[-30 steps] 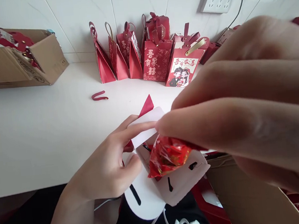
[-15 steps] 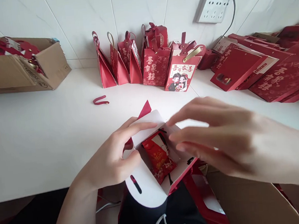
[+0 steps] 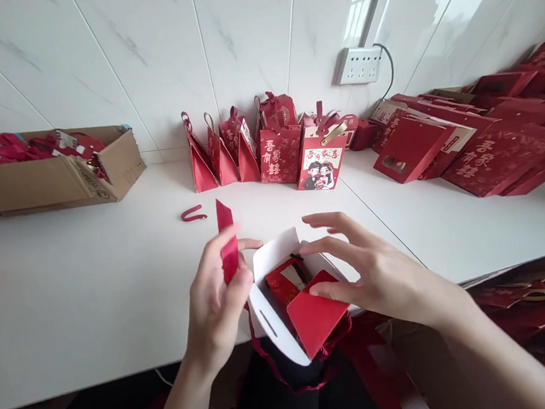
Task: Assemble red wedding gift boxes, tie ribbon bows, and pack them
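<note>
Left hand, right hand — on the box (candy inside)

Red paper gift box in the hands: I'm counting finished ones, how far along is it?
Done: a red sweet packet lies inside the red paper gift box. In hand: the left hand pinches a red side flap upright; the right hand presses another red flap down. Left: the white-lined flap stands open, unlike the closed red boxes by the wall.

wall: white marbled tiles | socket strip mounted | white countertop | daylight glare
</note>
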A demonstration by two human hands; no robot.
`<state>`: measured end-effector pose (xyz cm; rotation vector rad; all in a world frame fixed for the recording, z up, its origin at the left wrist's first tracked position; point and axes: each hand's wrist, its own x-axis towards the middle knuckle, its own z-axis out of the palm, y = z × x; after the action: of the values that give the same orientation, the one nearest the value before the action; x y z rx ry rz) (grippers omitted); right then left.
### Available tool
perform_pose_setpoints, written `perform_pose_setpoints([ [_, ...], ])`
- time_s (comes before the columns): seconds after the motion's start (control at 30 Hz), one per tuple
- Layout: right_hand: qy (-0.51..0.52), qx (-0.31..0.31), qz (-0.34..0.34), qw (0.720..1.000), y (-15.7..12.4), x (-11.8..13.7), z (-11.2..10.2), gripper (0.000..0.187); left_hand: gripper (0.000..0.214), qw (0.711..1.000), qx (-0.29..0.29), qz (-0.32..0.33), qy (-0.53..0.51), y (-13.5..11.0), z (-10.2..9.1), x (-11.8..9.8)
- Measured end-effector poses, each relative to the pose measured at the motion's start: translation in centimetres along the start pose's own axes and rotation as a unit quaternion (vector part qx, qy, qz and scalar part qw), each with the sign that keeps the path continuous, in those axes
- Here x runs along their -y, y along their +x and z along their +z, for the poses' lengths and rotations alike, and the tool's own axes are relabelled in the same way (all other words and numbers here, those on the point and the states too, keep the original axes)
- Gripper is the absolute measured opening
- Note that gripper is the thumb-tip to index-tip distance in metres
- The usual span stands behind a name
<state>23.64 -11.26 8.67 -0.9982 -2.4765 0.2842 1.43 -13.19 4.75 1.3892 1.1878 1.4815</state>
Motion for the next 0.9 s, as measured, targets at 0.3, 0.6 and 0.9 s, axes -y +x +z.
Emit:
perform_pose_setpoints([
  [0.3,0.118,-0.058,0.103,0.986,-1.7,0.6,3.5,0.046,0.039,0.986,0.086,0.098,0.105,-1.7,-0.5,-0.1],
  [0.6,0.150,-0.142,0.077,0.975,-2.5,1.2,5.4,0.031,0.021,0.980,0.073,0.112,0.146,-1.2,-0.1,0.8],
  [0.9,0.079,-0.161,0.100,0.979,-3.2,3.6,7.2,0.044,0.019,0.964,-0.109,0.113,0.216,-0.2,1.2,0.5],
])
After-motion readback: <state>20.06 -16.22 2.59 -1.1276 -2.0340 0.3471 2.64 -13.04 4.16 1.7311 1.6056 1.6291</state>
